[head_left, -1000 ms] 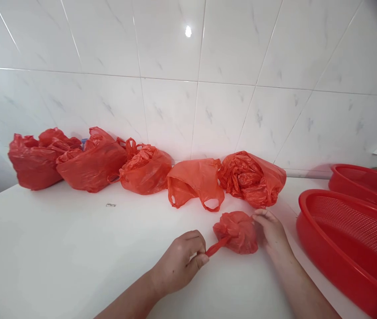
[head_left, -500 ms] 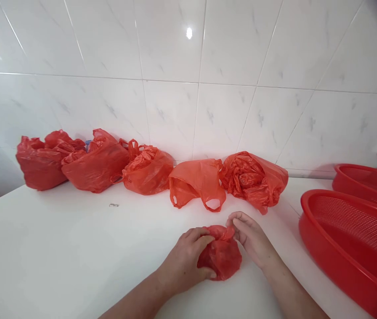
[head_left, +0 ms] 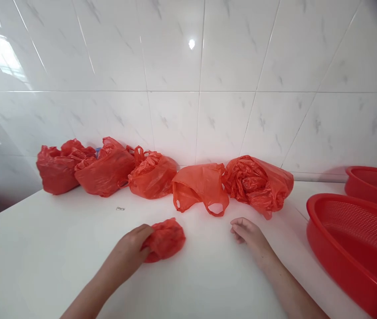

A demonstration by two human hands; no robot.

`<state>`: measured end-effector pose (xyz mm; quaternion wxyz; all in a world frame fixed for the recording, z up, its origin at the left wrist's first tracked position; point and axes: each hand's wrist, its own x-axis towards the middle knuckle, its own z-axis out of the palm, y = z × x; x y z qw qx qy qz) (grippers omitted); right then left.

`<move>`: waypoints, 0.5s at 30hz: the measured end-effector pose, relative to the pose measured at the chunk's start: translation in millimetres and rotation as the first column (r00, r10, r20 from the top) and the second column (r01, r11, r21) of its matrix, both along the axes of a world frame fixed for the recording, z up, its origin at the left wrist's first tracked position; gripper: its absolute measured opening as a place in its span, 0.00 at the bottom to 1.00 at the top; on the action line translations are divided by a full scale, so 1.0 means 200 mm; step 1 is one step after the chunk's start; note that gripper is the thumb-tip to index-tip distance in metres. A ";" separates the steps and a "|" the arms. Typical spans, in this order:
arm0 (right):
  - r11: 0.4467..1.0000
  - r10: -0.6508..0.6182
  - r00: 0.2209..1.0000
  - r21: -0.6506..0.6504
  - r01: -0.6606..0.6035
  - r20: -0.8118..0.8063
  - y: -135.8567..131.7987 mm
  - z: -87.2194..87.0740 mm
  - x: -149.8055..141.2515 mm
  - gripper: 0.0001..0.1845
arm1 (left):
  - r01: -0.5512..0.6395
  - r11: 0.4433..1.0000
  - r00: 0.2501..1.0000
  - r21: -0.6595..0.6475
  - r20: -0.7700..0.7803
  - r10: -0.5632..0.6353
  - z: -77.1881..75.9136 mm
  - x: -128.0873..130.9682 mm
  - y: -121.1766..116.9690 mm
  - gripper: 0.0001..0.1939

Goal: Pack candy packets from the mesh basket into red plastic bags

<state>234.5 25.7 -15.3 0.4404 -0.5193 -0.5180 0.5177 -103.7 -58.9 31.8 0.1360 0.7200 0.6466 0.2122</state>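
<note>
Gripping the small red bundle [head_left: 168, 239] between thumb and fingers, the left hand [head_left: 135, 248] is over the white counter [head_left: 62, 261]. The right hand [head_left: 246, 232], loosely curled, holds nothing visible, near the row of red bags [head_left: 201, 181]; bundle in front of the row.

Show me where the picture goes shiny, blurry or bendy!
In the head view, a lamp-like dot and window-like glare shine on the wall; the left hand and its small red bag look slightly smeared; the near basket looks stretched at the right edge; the top right corner goes dark.
</note>
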 end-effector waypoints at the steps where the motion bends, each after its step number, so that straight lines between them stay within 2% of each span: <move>1: 1.000 0.004 1.000 0.003 -0.004 0.027 0.00 0.00 -0.01 0.10 | -0.068 0.998 0.997 -0.013 -0.031 0.067 0.00 -0.08 -0.02 0.12; 4: 0.999 0.018 0.989 0.040 -0.024 0.144 0.00 -0.01 -0.04 0.06 | -0.233 0.972 0.960 -0.009 -0.163 0.229 -0.01 -0.33 -0.05 0.08; 5: 0.997 0.019 0.980 0.069 -0.033 0.196 -0.01 -0.01 -0.05 0.05 | -0.290 0.956 0.933 0.049 -0.206 0.294 -0.02 -0.40 -0.06 0.09; 6: 0.993 0.016 0.968 0.105 -0.044 0.251 -0.01 -0.01 -0.06 0.05 | -0.302 0.951 0.915 0.071 -0.257 0.310 -0.02 -0.46 -0.06 0.10; 8: 0.979 0.002 0.934 0.188 -0.074 0.358 -0.03 -0.02 -0.09 0.06 | -0.347 0.913 0.850 0.215 -0.339 0.403 -0.02 -0.53 -0.05 0.13; 10: 0.954 -0.031 0.893 0.279 -0.107 0.448 -0.05 -0.03 -0.13 0.07 | -0.304 0.889 0.827 0.343 -0.368 0.425 -0.03 -0.52 -0.02 0.17; 11: 0.935 -0.054 0.874 0.332 -0.125 0.482 -0.05 -0.03 -0.16 0.07 | -0.251 0.886 0.839 0.390 -0.369 0.400 -0.03 -0.48 0.01 0.18; 15: 0.807 -0.135 0.816 0.540 -0.238 0.562 -0.04 -0.06 -0.33 0.11 | 0.031 0.887 0.937 0.460 -0.323 0.135 -0.06 -0.23 0.18 0.18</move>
